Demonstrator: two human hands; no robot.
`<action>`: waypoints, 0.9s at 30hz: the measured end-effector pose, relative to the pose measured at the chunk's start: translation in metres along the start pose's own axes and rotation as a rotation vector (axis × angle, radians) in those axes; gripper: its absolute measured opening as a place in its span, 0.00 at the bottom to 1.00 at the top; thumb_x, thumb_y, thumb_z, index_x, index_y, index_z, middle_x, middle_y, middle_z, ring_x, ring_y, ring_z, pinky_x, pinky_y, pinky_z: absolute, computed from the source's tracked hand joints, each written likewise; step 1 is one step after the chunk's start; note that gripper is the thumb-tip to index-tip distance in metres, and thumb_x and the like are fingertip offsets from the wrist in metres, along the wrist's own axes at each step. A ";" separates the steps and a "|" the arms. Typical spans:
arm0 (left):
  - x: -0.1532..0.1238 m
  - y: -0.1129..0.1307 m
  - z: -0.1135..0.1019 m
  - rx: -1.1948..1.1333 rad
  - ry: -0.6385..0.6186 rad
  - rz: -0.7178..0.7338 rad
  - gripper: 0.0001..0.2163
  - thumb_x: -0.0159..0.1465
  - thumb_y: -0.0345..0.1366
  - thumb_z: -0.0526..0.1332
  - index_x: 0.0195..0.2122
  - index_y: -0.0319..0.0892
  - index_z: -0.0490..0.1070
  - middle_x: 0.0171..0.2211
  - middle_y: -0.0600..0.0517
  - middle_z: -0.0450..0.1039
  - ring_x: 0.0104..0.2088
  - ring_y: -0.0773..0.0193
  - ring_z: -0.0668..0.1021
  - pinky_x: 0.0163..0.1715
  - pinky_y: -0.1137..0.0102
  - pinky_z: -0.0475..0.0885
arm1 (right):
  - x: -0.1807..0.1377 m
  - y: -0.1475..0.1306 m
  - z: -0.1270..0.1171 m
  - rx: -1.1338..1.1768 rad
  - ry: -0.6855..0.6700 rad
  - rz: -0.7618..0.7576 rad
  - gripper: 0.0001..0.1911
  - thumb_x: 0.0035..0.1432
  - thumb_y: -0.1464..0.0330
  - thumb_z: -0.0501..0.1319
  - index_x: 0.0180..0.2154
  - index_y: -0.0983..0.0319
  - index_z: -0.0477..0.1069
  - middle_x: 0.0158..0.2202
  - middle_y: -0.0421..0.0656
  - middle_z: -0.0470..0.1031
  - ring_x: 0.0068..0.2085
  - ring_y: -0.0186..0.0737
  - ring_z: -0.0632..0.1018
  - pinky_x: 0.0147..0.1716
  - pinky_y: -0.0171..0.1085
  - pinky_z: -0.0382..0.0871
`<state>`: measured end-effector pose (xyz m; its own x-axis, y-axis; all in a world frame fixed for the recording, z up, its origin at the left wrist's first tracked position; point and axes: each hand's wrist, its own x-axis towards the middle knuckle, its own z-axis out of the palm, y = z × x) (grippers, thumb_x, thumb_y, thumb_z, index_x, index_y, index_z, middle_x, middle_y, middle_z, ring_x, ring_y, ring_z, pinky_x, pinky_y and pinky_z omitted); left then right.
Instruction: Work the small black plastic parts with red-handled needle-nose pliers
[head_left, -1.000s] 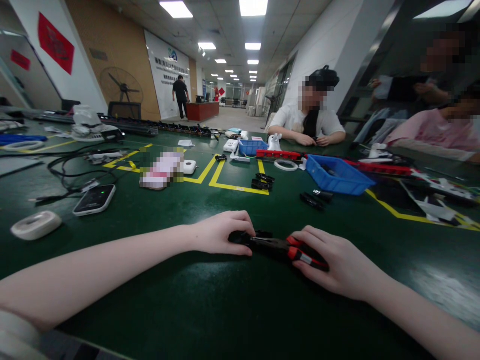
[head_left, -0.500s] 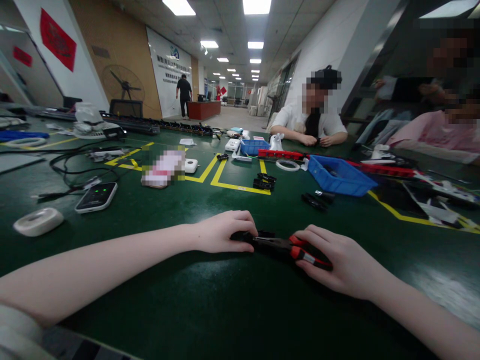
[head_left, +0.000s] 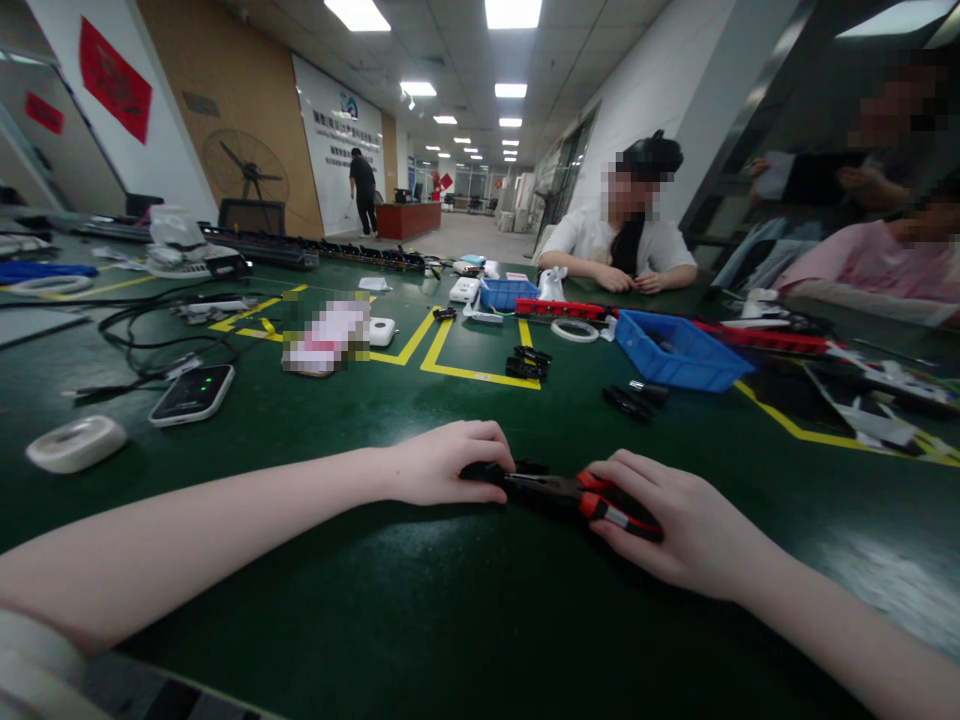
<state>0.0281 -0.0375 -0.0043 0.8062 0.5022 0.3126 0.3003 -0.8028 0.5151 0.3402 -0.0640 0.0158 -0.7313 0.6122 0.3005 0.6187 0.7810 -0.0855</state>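
Grips pliers [head_left: 559, 490] in right hand [head_left: 675, 510] | pinches black part [head_left: 484, 473] in left hand [head_left: 442, 465], at pliers' tips | seems light, stiff; grip far end

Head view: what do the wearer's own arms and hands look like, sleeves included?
The grip on each side is a plain hand, with no glove, ring or watch showing on the left hand or the right hand. The left forearm and right forearm are bare. A pale, folded sleeve shows at the lower left; no right sleeve is in view.
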 end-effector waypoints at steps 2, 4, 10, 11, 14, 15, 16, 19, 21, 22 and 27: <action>0.000 0.000 0.000 -0.001 0.004 -0.001 0.09 0.67 0.36 0.66 0.45 0.40 0.74 0.48 0.45 0.72 0.47 0.57 0.76 0.47 0.63 0.73 | 0.000 0.000 -0.001 0.007 0.001 0.003 0.15 0.62 0.61 0.61 0.49 0.59 0.71 0.40 0.46 0.78 0.35 0.40 0.80 0.32 0.36 0.75; 0.000 0.000 0.000 -0.002 0.009 0.000 0.09 0.66 0.36 0.67 0.45 0.39 0.74 0.48 0.45 0.72 0.47 0.57 0.76 0.47 0.62 0.73 | 0.000 -0.001 -0.001 0.013 -0.002 0.006 0.15 0.62 0.61 0.61 0.49 0.59 0.71 0.40 0.46 0.78 0.35 0.39 0.80 0.32 0.36 0.75; 0.000 0.000 0.000 0.005 0.004 0.006 0.09 0.67 0.36 0.66 0.46 0.39 0.74 0.48 0.44 0.72 0.47 0.57 0.76 0.48 0.62 0.73 | 0.001 0.002 0.001 -0.030 0.042 -0.017 0.16 0.61 0.60 0.61 0.49 0.59 0.72 0.42 0.47 0.79 0.38 0.42 0.81 0.35 0.39 0.76; 0.000 0.000 0.000 0.004 0.002 0.007 0.09 0.67 0.36 0.66 0.46 0.39 0.74 0.48 0.44 0.72 0.47 0.57 0.76 0.48 0.63 0.73 | 0.000 0.003 0.001 -0.040 0.051 -0.021 0.17 0.61 0.59 0.61 0.50 0.59 0.72 0.43 0.48 0.79 0.38 0.43 0.81 0.36 0.40 0.76; 0.000 -0.001 0.000 -0.001 0.004 0.006 0.09 0.67 0.36 0.66 0.46 0.40 0.74 0.48 0.45 0.72 0.47 0.57 0.76 0.48 0.62 0.73 | 0.000 0.005 0.002 -0.054 0.082 -0.029 0.18 0.61 0.59 0.62 0.51 0.59 0.72 0.44 0.48 0.79 0.40 0.44 0.81 0.37 0.41 0.76; 0.000 -0.001 0.000 -0.004 0.007 0.006 0.09 0.67 0.36 0.66 0.46 0.40 0.75 0.48 0.45 0.72 0.47 0.57 0.76 0.48 0.62 0.73 | -0.001 0.006 0.002 -0.057 0.095 -0.031 0.18 0.60 0.59 0.62 0.51 0.58 0.72 0.45 0.48 0.80 0.40 0.44 0.81 0.37 0.41 0.76; 0.000 -0.001 0.000 -0.009 0.009 0.007 0.09 0.67 0.36 0.66 0.46 0.40 0.75 0.48 0.45 0.72 0.47 0.57 0.76 0.48 0.62 0.73 | -0.001 0.006 0.002 -0.060 0.109 -0.032 0.19 0.60 0.59 0.63 0.51 0.58 0.73 0.45 0.48 0.80 0.41 0.45 0.81 0.37 0.41 0.76; 0.000 -0.001 0.000 -0.017 0.006 0.002 0.09 0.67 0.35 0.66 0.46 0.40 0.74 0.48 0.45 0.72 0.47 0.57 0.76 0.48 0.62 0.73 | -0.002 0.008 0.003 -0.077 0.150 -0.036 0.20 0.59 0.59 0.63 0.51 0.58 0.73 0.45 0.48 0.80 0.42 0.46 0.81 0.39 0.43 0.75; 0.000 0.000 0.000 -0.014 -0.002 -0.003 0.09 0.67 0.36 0.66 0.46 0.40 0.74 0.48 0.45 0.72 0.47 0.57 0.76 0.48 0.62 0.73 | -0.002 0.009 0.005 -0.086 0.170 -0.041 0.20 0.59 0.60 0.63 0.52 0.58 0.72 0.45 0.48 0.80 0.42 0.46 0.81 0.39 0.43 0.75; 0.000 0.000 0.000 -0.012 -0.002 -0.005 0.09 0.67 0.36 0.66 0.46 0.40 0.74 0.48 0.45 0.72 0.47 0.57 0.77 0.48 0.63 0.73 | -0.003 0.010 0.006 -0.090 0.179 -0.048 0.20 0.59 0.60 0.64 0.52 0.58 0.72 0.45 0.48 0.80 0.42 0.47 0.80 0.39 0.44 0.75; 0.000 0.001 -0.001 -0.014 0.000 -0.007 0.09 0.66 0.35 0.66 0.46 0.39 0.74 0.48 0.45 0.72 0.47 0.56 0.77 0.48 0.64 0.73 | -0.003 0.012 0.010 -0.124 0.236 -0.097 0.21 0.59 0.62 0.64 0.53 0.59 0.70 0.45 0.48 0.80 0.44 0.48 0.80 0.43 0.47 0.72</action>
<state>0.0278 -0.0374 -0.0029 0.8043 0.5076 0.3088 0.2987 -0.7947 0.5284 0.3472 -0.0550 0.0040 -0.7108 0.4787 0.5155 0.5903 0.8044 0.0670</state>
